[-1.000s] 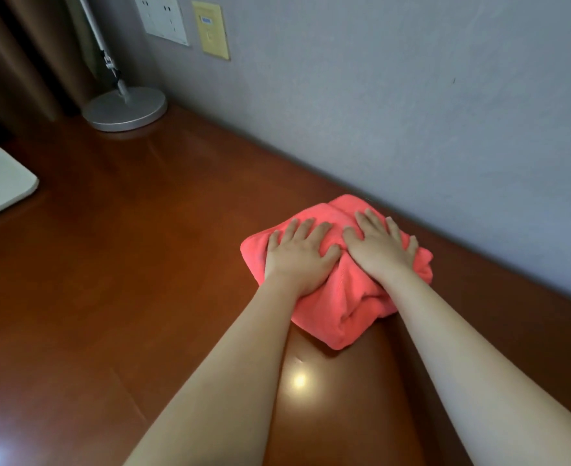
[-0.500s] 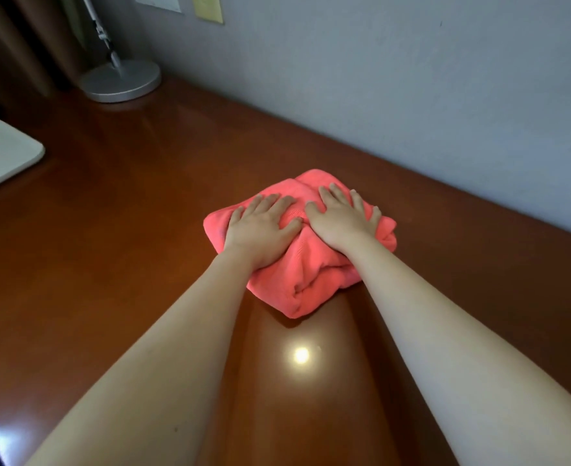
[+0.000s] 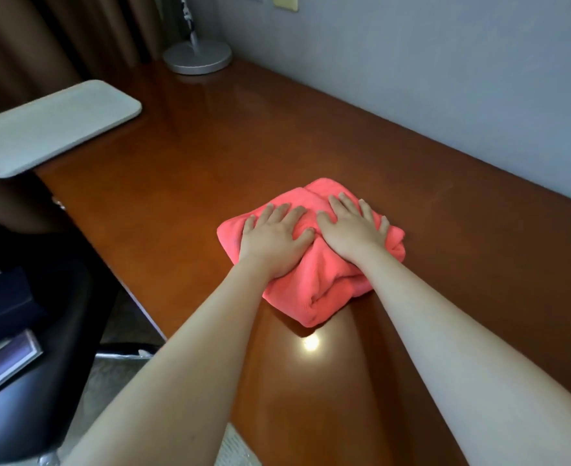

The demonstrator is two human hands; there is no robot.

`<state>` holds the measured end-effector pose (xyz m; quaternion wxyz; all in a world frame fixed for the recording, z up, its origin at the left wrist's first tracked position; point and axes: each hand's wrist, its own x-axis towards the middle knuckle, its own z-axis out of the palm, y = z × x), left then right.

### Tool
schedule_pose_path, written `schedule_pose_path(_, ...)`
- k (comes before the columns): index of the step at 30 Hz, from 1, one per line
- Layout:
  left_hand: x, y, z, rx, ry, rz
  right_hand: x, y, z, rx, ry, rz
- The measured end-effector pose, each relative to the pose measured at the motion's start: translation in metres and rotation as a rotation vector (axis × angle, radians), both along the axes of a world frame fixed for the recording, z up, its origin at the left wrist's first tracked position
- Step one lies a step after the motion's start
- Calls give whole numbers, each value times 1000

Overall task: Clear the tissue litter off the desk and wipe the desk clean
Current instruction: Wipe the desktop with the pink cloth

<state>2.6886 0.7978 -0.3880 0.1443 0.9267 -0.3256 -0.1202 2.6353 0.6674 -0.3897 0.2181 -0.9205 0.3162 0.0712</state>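
Glossy brown wooden desk (image 3: 210, 156), wiping step: left hand (image 3: 272, 238) and right hand (image 3: 353, 232) press flat, fingers spread, on folded coral-pink cloth (image 3: 314, 284), centre frame. Next: push toward unwiped areas.

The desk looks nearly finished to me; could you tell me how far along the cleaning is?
Done: no tissue litter shows on the desk. In hand: the left hand and right hand press flat on the folded pink cloth, mid-wipe. Left: probably the stretch toward the lamp base and the white tray; whether those parts are already wiped cannot be told.
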Motion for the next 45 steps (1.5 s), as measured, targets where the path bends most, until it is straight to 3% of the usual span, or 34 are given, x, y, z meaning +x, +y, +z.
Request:
schedule_pose_path(11,-112,58,-7,-51,-4,171,-82,57,-1,-56,10,122)
schedule_pose_path(22,-35,32,6,5,37,136,-8,35,3,-4,-22,96)
schedule_pose_path(32,28,70,5,-12,58,485,101,67,1,31,-78,432)
schedule_pose_path(45,-40,78,0,25,20,515,38,69,-1,17,-33,533)
